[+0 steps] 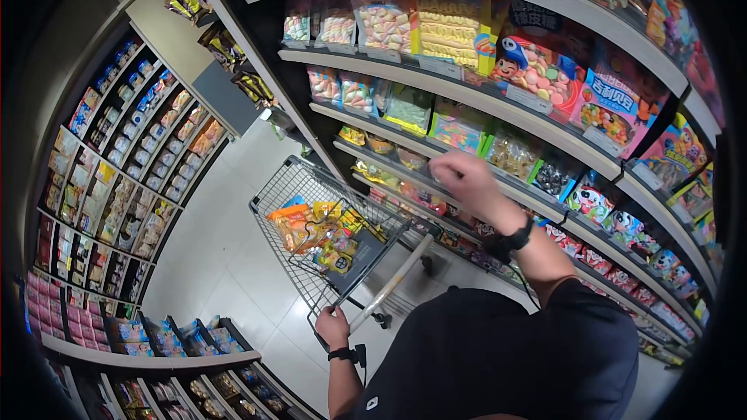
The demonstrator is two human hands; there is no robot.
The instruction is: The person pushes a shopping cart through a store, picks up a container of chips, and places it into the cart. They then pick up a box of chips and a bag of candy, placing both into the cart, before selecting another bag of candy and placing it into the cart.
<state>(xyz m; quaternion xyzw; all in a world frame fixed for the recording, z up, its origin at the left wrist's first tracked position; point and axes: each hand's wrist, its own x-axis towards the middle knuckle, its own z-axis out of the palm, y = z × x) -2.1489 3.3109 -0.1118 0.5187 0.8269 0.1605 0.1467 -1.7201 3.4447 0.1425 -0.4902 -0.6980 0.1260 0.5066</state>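
My left hand (333, 327) is closed on the near corner of the wire shopping cart (268, 222), beside its handle (393, 284). My right hand (464, 176) is raised in front of the candy shelves with its fingers curled; it is slightly blurred, and whether anything is inside it is hidden. Behind it are a green-edged candy bag (457, 131) and a bag of dark sweets (511, 152). In the cart lie an orange snack bag (294, 227), a yellow bag (352, 222) and a green-and-yellow pack (337, 255).
The curved candy shelf (467, 82) runs along the right side. Packed shelves (117, 163) line the far left, and a low curved display (179, 359) stands at the lower left. Tiled floor (226, 264) shows between them and the cart. Bags hang at the shelf end (233, 58).
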